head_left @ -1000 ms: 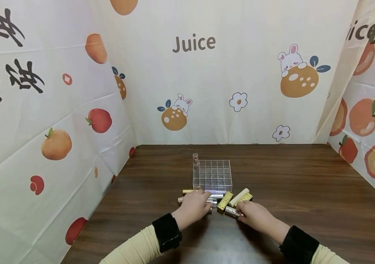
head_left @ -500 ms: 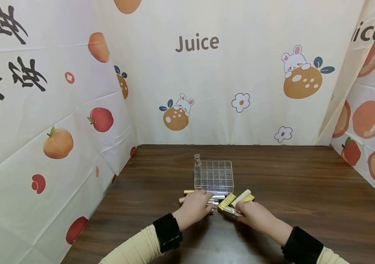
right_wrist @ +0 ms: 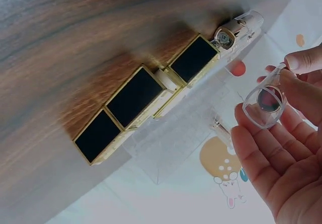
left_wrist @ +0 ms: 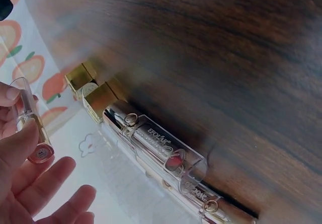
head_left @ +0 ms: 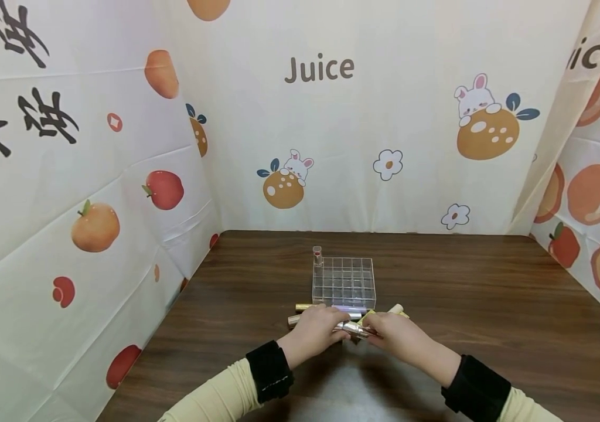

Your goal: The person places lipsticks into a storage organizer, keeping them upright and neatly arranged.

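A lipstick tube with a clear cap (left_wrist: 43,151) is held between both hands, over the row of tubes. My left hand (head_left: 317,328) pinches its base end, thumb across the tube, while the other fingers spread below. My right hand (head_left: 405,339) pinches the clear cap end (right_wrist: 269,100), its remaining fingers extended underneath. Beneath the hands lie more lipsticks: clear-and-metallic ones (left_wrist: 156,141) on the left, and square gold ones with black ends (right_wrist: 135,97) on the right. A cream tube (head_left: 396,308) pokes out past the right hand.
Behind the tubes stands a clear gridded organizer (head_left: 344,300), with one lipstick (head_left: 317,256) upright at its back-left corner. A purple tube (head_left: 350,309) lies along its front side. The dark wooden table (head_left: 490,305) meets a printed cloth backdrop (head_left: 342,193).
The right hand has lifted the lipstick and carried it left to meet the left hand. The left hand has come off the lying tubes and now grips the lipstick's other end.
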A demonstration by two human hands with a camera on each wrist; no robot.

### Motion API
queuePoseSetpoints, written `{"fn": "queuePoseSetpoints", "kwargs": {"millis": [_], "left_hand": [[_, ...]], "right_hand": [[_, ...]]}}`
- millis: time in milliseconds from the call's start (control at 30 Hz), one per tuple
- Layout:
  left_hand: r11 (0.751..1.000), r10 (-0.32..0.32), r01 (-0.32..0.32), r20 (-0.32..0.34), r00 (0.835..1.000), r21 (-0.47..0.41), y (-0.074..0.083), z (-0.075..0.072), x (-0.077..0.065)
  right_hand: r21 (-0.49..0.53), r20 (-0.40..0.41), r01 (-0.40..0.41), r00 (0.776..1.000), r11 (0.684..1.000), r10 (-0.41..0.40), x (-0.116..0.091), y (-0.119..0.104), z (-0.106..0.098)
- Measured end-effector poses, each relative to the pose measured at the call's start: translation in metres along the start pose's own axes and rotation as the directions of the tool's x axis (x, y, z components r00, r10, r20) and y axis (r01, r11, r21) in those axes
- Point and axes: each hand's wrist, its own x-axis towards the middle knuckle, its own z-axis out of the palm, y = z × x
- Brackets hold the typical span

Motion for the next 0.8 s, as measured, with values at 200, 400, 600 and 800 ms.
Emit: {"fn": "queuePoseSetpoints", "kwargs": {"millis": [200,400,600,800], "left_hand": [[0.998,-0.015,0.015,-0.001,1.000,-0.063,-0.003,0.002,0.001],[0.997,-0.071,0.071,0.018,0.997,-0.016,-0.008,-0.002,0.003],[0.988,-0.142,0.144,0.027,0.989,-0.054,-0.026,-0.017,0.011],[0.978,-0.192,0.192,0.017,0.981,-0.080,-0.041,-0.030,0.019]], "right_hand": [[0.034,-0.011,0.012,1.000,0.999,-0.011,0.002,-0.001,0.002],[0.059,-0.021,-0.017,1.000,0.998,0.019,0.002,0.006,0.002],[0.047,0.017,-0.121,0.993,0.992,0.120,-0.003,0.022,-0.004],[0.041,0.009,-0.148,0.989,0.988,0.148,-0.005,0.033,-0.003]]}}
